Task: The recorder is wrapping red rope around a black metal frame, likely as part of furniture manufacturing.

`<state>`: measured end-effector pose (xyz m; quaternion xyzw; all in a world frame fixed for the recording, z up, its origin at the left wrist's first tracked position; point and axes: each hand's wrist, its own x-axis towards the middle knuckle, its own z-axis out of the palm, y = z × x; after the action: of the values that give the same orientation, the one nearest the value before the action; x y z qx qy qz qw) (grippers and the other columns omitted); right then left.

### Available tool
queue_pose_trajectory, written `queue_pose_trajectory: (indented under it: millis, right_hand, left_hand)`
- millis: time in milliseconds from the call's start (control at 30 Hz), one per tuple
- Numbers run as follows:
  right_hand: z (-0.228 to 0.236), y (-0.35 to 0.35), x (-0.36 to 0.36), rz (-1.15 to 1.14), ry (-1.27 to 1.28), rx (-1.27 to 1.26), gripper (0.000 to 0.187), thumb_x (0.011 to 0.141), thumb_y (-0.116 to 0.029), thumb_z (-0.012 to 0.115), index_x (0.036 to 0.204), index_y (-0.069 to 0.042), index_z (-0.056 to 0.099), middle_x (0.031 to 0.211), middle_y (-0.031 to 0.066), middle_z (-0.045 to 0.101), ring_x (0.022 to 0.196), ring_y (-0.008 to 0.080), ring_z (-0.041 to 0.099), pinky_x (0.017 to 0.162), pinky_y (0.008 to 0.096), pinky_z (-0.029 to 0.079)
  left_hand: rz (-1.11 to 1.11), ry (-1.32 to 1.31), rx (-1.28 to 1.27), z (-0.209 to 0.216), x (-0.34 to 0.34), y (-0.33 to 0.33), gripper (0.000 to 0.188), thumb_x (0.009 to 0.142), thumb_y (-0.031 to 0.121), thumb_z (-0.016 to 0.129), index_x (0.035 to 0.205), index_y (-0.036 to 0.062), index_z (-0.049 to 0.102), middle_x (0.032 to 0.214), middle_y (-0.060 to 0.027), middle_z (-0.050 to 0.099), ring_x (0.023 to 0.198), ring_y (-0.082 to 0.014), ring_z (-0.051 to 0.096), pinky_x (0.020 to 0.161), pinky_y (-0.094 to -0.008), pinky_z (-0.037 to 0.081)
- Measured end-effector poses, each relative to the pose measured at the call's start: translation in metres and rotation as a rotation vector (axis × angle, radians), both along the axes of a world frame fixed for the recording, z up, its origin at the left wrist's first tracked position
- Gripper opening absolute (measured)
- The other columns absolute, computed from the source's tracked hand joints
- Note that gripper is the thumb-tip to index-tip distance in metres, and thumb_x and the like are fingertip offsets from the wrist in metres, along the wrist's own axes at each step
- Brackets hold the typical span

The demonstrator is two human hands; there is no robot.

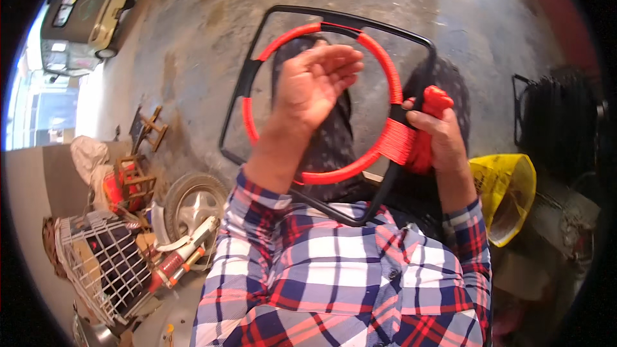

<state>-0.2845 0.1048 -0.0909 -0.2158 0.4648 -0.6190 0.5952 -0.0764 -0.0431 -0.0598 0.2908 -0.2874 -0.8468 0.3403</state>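
Note:
Over my lap lies a square black metal frame [347,16] with a round ring [384,58] inside it. Bright red-orange cord is wound around most of the ring, and short black stretches show between the wound parts. My right hand [450,144] grips a bundle of red cord [437,99] at the frame's right side, its thumb pressed by the black bar there. Raised above the ring's left part, my left hand [315,83] holds nothing; its palm is turned up and its fingers are stretched out, slightly bent.
A yellow bag [524,177] stands to my right, with a dark bundle [559,122] beyond it. At left are a spoked wheel [193,209], a white wire basket [103,263] and small wooden stools [138,180]. A three-wheeled vehicle [83,29] is parked far left.

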Motion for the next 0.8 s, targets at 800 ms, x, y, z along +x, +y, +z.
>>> queue_pose_trajectory:
  millis: [800]
  right_hand:
    - [0.0,0.004,0.0,0.039,-0.056,0.029,0.025,0.078,-0.005,0.071,0.102,-0.001,0.065,0.096,0.0049,0.066,0.087,0.0147,0.064,0.081,0.0299,0.051]
  left_hand:
    - [0.059,-0.021,0.055,0.0,0.004,0.001,0.044,0.099,0.034,0.046,0.111,-0.0042,0.065,0.115,-0.0214,0.067,0.11,-0.0334,0.062,0.1,-0.0446,0.045]
